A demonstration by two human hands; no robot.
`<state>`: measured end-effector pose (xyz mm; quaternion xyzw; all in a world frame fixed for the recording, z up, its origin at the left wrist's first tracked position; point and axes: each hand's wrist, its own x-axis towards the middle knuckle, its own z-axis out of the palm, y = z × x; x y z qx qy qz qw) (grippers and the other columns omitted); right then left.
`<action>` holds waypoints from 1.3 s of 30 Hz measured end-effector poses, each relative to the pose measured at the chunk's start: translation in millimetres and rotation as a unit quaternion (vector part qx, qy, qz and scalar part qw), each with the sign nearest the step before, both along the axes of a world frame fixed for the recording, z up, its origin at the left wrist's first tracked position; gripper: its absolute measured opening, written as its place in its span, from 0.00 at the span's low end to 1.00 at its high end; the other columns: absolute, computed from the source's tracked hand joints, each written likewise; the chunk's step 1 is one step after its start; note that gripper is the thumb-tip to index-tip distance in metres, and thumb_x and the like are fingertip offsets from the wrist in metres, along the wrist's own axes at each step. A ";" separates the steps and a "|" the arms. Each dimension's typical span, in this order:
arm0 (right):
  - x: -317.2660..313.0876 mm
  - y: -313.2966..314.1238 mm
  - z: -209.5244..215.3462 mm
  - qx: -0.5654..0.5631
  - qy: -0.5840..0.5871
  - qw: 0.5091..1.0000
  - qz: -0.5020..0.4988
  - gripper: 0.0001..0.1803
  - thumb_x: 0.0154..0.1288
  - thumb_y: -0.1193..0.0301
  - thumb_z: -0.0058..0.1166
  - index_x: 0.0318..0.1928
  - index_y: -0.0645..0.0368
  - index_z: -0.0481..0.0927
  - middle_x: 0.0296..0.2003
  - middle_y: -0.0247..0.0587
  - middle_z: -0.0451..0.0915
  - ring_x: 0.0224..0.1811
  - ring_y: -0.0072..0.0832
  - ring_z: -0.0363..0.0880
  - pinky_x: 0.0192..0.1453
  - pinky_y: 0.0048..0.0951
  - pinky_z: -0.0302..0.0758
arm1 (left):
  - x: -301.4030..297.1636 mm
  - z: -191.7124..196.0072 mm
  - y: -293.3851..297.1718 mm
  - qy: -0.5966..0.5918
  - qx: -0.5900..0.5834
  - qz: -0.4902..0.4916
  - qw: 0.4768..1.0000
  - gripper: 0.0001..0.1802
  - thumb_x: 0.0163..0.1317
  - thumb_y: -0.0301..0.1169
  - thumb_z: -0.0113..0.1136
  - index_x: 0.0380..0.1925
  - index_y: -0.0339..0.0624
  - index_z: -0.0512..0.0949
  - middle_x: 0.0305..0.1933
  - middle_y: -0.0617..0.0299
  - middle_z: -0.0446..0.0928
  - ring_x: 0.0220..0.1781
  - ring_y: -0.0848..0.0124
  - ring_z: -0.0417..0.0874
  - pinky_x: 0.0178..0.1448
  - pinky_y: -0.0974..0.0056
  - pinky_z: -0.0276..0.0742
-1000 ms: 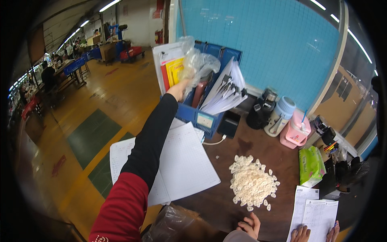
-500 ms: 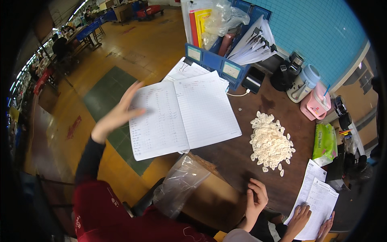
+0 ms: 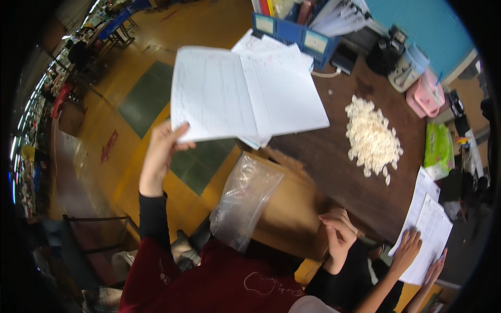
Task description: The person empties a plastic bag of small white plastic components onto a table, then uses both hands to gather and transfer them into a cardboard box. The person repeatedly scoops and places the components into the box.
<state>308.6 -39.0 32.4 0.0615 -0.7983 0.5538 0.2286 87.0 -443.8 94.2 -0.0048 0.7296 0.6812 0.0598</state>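
Note:
An open ruled notebook [image 3: 287, 94] lies toward the far left of the table, over other papers. My left hand [image 3: 163, 146] grips the lower left edge of its left page side, thumb on top, and that side is raised and tilted. My right hand [image 3: 342, 232] is at the near table edge by a cardboard box [image 3: 292, 208], its fingers loosely curled together with nothing visible in them. A clear plastic bag [image 3: 245, 203] hangs over the box's left side, between my hands. On the table to the right is a heap of small cream-coloured pieces [image 3: 370, 135].
Another person's hand [image 3: 408, 249] rests on printed sheets [image 3: 428, 224] at the right. Along the far right stand a green tissue pack [image 3: 438, 148], a pink container [image 3: 427, 94] and a flask [image 3: 409, 68]. A blue file rack [image 3: 292, 35] and a phone [image 3: 344, 57] are at the back.
My left hand has come down from above the notebook's left side and taken hold of its edge, lifting that side. The whole view has shifted, so the table sits higher in it.

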 end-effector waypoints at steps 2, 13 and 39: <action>9.7 -9.7 -6.5 0.033 -0.051 0.998 0.003 0.03 0.65 0.81 0.62 0.39 0.65 0.87 0.40 0.46 0.88 0.46 0.43 0.84 0.58 0.40 0.76 | -27.5 8.2 -12.1 0.045 0.024 -0.012 0.999 0.17 0.76 0.36 0.64 0.52 0.31 0.83 0.40 0.54 0.88 0.29 0.75 0.87 0.36 0.72 0.86; 42.9 -35.1 -47.3 0.156 -0.175 0.915 -0.329 0.22 0.64 0.80 0.65 0.59 0.57 0.83 0.68 0.51 0.76 0.72 0.50 0.71 0.78 0.47 0.65 | 69.1 -89.3 38.1 0.094 -0.147 0.135 0.975 0.55 0.71 0.53 0.66 0.83 0.37 0.46 0.88 0.42 0.38 0.89 0.51 0.40 0.87 0.46 0.48; 67.0 -26.6 -58.2 0.176 -0.308 0.868 -0.347 0.32 0.74 0.74 0.51 0.76 0.57 0.65 0.40 0.69 0.85 0.43 0.65 0.85 0.44 0.59 0.81 | -155.4 145.0 114.4 0.179 0.038 -0.285 0.941 0.24 0.77 0.36 0.62 0.66 0.35 0.78 0.57 0.59 0.86 0.53 0.73 0.87 0.58 0.68 0.83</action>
